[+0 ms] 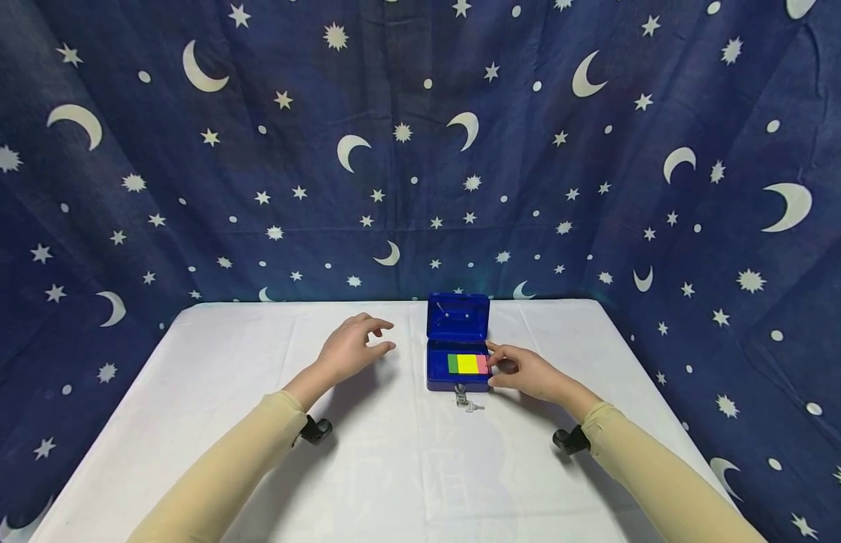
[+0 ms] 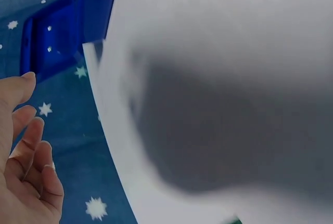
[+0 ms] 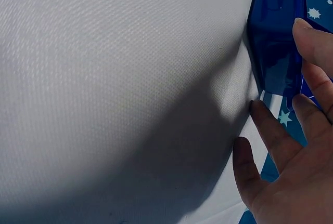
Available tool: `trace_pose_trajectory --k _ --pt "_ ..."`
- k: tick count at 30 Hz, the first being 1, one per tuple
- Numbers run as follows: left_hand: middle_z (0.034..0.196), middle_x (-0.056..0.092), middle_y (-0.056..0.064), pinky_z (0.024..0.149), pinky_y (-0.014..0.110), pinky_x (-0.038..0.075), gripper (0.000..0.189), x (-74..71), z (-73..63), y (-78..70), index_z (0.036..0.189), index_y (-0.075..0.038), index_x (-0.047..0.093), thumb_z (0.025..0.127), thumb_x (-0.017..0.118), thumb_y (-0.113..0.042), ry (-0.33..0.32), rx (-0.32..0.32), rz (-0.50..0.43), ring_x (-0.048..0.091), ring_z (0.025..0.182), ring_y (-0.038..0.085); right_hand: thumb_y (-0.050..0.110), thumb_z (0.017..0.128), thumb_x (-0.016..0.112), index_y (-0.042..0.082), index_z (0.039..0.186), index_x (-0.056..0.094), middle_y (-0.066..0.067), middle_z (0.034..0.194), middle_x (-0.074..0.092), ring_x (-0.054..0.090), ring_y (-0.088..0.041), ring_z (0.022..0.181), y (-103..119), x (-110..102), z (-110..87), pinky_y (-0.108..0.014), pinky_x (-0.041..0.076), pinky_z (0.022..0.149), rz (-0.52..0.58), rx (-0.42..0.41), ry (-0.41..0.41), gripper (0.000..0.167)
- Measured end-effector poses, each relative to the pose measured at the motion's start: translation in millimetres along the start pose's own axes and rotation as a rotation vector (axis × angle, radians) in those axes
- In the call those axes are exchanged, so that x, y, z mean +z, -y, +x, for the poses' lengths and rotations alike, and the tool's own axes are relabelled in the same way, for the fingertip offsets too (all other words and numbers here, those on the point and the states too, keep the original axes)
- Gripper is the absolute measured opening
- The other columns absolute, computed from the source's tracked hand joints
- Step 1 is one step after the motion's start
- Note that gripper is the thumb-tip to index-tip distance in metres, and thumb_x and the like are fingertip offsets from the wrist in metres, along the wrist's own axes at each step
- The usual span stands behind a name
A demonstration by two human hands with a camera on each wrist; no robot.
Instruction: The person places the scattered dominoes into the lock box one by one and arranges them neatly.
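Observation:
A small blue cash box (image 1: 442, 383) stands on the table with its lid (image 1: 457, 324) raised at the back. Inside lies a set of green, yellow and pink sticky page markers (image 1: 467, 364). My right hand (image 1: 532, 373) is at the box's right side, its thumb by the front corner and a fingertip over the pink end. In the right wrist view, the thumb (image 3: 311, 42) overlaps the box rim and the other fingers are spread. My left hand (image 1: 347, 348) hovers left of the box, fingers loosely bent and holding nothing. Keys (image 1: 471, 407) hang at the front lock (image 1: 460, 391).
A white cloth covers the table (image 1: 393, 467). Behind it and along both sides hangs a dark blue curtain (image 1: 406, 204) with moons and stars. Both forearms wear light yellow sleeves (image 1: 223, 467), with a black wrist camera (image 1: 316, 430) on each wrist.

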State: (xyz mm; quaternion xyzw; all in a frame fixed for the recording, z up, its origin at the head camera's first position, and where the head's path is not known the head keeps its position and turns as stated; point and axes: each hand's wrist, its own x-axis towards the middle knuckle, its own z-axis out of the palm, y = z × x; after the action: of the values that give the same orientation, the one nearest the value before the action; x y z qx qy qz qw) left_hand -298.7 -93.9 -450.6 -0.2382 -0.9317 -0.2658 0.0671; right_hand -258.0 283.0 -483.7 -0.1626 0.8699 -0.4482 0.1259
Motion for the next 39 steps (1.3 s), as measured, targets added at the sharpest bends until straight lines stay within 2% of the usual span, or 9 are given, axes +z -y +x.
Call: trace_pose_trajectory --k 11,18,22,26,29,36,39 --pt "0.112 0.065 0.005 0.075 0.039 0.046 0.041 -21.4 -32.5 42.4 0.132 -0.018 0.069 0.095 0.074 -0.035 0.054 -0.044 0.010 0.058 0.092 0.024 0.020 0.094 0.076 0.008 0.115 0.064 -0.014 0.164 0.031 0.045 -0.037 0.140 -1 -2 -0.2 -0.052 0.036 0.112 -0.008 0.012 0.014 0.027" --pt "0.110 0.065 0.006 0.073 0.037 0.045 0.040 -33.2 -54.1 64.4 0.133 -0.014 0.069 0.096 0.072 -0.030 0.083 -0.054 0.008 0.052 0.085 0.016 0.017 0.095 0.075 0.006 0.114 0.063 -0.016 0.164 0.030 0.045 -0.040 0.140 0 -2 -0.7 -0.055 0.033 0.113 0.003 0.014 0.010 0.025" --pt "0.108 0.065 0.005 0.071 0.036 0.044 0.039 -36.4 -62.4 75.4 0.132 -0.012 0.069 0.096 0.073 -0.027 0.089 -0.057 0.015 0.051 0.081 0.015 0.017 0.095 0.075 0.007 0.114 0.063 -0.013 0.164 0.030 0.047 -0.037 0.139 1 -1 -0.8 -0.053 0.033 0.114 0.000 0.029 0.009 0.025" --pt "0.106 0.064 0.003 0.070 0.036 0.043 0.038 -40.0 -69.7 85.3 0.132 -0.012 0.069 0.097 0.072 -0.027 0.125 -0.069 0.012 0.050 0.079 0.014 0.015 0.095 0.075 0.005 0.114 0.062 -0.016 0.164 0.030 0.046 -0.039 0.139 0 0 -1.2 -0.054 0.033 0.114 0.011 0.002 0.014 0.025" --pt "0.105 0.063 0.001 0.070 0.036 0.043 0.038 -42.5 -76.0 92.2 0.132 -0.013 0.069 0.096 0.073 -0.028 0.157 -0.089 -0.007 0.051 0.080 0.014 0.013 0.095 0.074 0.003 0.114 0.062 -0.019 0.163 0.030 0.045 -0.041 0.140 -2 0 -1.1 -0.055 0.033 0.113 0.015 -0.022 0.020 0.024" --pt "0.098 0.060 -0.004 0.070 0.035 0.043 0.040 -44.7 -91.5 106.0 0.129 -0.016 0.072 0.093 0.077 -0.034 0.209 -0.137 -0.067 0.051 0.080 0.015 0.014 0.096 0.074 0.004 0.115 0.062 -0.017 0.164 0.030 0.048 -0.039 0.138 -1 -1 -0.6 -0.054 0.034 0.113 0.004 -0.017 0.020 0.024" --pt "0.097 0.059 -0.005 0.069 0.033 0.043 0.040 -44.4 -97.7 110.4 0.127 -0.016 0.072 0.092 0.078 -0.034 0.223 -0.139 -0.085 0.051 0.080 0.015 0.014 0.095 0.074 0.004 0.113 0.062 -0.017 0.163 0.031 0.049 -0.039 0.137 -1 0 -0.2 -0.055 0.034 0.113 0.005 -0.028 0.016 0.023"
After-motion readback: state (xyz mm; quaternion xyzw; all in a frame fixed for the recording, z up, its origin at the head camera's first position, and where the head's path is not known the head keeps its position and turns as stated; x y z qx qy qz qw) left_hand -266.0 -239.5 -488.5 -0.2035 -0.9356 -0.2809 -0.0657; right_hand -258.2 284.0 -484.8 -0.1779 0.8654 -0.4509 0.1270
